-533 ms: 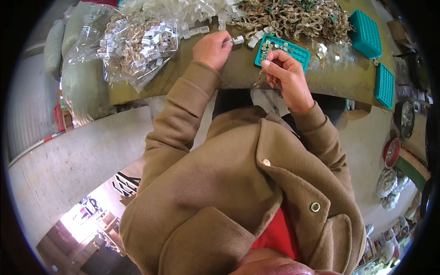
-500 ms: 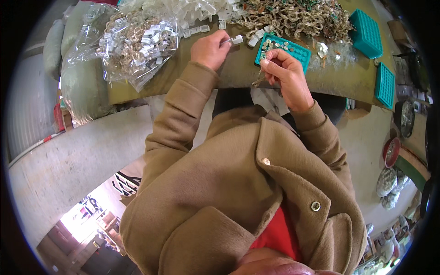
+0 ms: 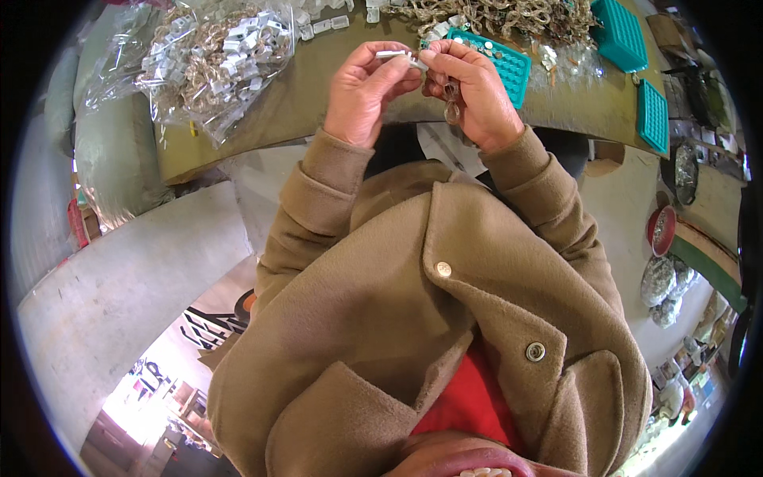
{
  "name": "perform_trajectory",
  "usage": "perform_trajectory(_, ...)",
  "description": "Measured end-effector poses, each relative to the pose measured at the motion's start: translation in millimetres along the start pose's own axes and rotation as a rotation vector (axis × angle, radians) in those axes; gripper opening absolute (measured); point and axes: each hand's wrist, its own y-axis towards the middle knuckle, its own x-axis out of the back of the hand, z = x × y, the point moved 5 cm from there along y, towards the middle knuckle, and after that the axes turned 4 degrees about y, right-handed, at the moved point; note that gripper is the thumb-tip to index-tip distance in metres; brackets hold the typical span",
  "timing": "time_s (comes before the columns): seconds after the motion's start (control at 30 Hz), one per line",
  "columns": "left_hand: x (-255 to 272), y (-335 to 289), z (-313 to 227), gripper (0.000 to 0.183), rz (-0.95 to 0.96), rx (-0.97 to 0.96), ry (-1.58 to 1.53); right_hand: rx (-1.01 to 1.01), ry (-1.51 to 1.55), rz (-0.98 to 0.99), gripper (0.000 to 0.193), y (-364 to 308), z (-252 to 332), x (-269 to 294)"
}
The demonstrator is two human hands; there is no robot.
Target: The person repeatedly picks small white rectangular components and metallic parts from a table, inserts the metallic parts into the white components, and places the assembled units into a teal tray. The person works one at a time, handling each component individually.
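Observation:
My two hands meet over the near part of the table. My left hand (image 3: 358, 95) is closed, pinching a small white plastic piece (image 3: 389, 54) between thumb and fingers. Fingertip to fingertip with it, my right hand (image 3: 477, 91) is also closed, and a short chain of clear brownish loops (image 3: 452, 110) hangs from its grip. Fingers hide where the white piece and the chain come together, so I cannot tell whether they are joined. Just behind my right hand lies a teal tray (image 3: 517, 73) with rows of hollows and several small round discs.
A clear plastic bag (image 3: 171, 99) of white pieces and brownish chains lies at the left. Loose white pieces (image 3: 322, 26) and a heap of brownish chains (image 3: 517, 17) are at the far side. A teal tray stack (image 3: 620, 36) and another teal tray (image 3: 653, 118) sit at the right.
My left hand has lifted the white piece off the table and moved right. My right hand has left the tray's discs, and both hands now meet. The view has shifted slightly.

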Motion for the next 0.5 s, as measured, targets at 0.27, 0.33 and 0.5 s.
perform_trajectory(0.27, -6.4, -11.4, 24.6, 0.023, -0.11, 0.135, -0.304, -0.089, 0.231, -0.013, 0.006, -10.0, -2.6, -0.7)
perform_trajectory(0.33, -7.3, -13.5, 16.2, 0.029, -0.13, 0.043, -0.123, -0.055, 0.12, 0.009, 0.007, -11.2, 1.8, -0.2)
perform_trajectory(0.5, -17.1, -20.6, 2.4, 0.032, -0.053, -0.127, 0.166, -0.024, 0.008, 0.008, 0.009, -24.4, 4.6, 5.8)
